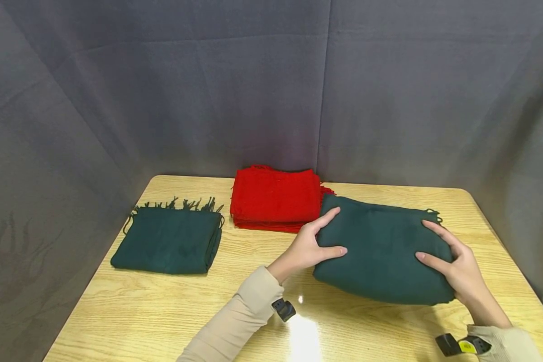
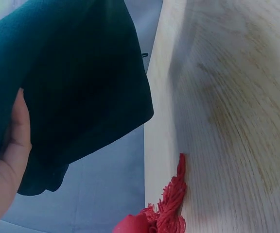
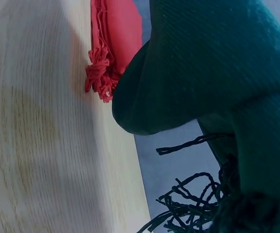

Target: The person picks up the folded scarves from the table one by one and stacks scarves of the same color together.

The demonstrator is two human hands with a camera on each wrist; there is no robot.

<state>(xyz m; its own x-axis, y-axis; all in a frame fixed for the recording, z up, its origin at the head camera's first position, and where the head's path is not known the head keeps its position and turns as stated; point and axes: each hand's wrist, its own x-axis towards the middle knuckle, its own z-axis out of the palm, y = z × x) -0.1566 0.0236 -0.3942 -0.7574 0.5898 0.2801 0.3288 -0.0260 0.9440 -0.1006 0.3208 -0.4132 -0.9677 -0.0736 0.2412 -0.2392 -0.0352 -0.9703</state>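
A folded dark green fringed scarf (image 1: 382, 251) is held above the right part of the table by both hands. My left hand (image 1: 309, 246) grips its left end, thumb on the near face. At the scarf's other end, my right hand (image 1: 457, 266) holds it with the thumb on top. The left wrist view shows part of the left hand (image 2: 13, 150) against the raised cloth (image 2: 86, 87), whose lower edge is off the wood. In the right wrist view the cloth (image 3: 218, 68) fills the right side with dark tassels (image 3: 193, 199) hanging; the right hand is not visible there.
A folded red fringed scarf (image 1: 276, 196) lies at the back middle of the wooden table (image 1: 235, 286), just behind and left of the held one. Another folded dark green scarf (image 1: 167, 240) lies on the left, fringe towards the back. Grey cloth (image 1: 262, 100) hangs behind the table.
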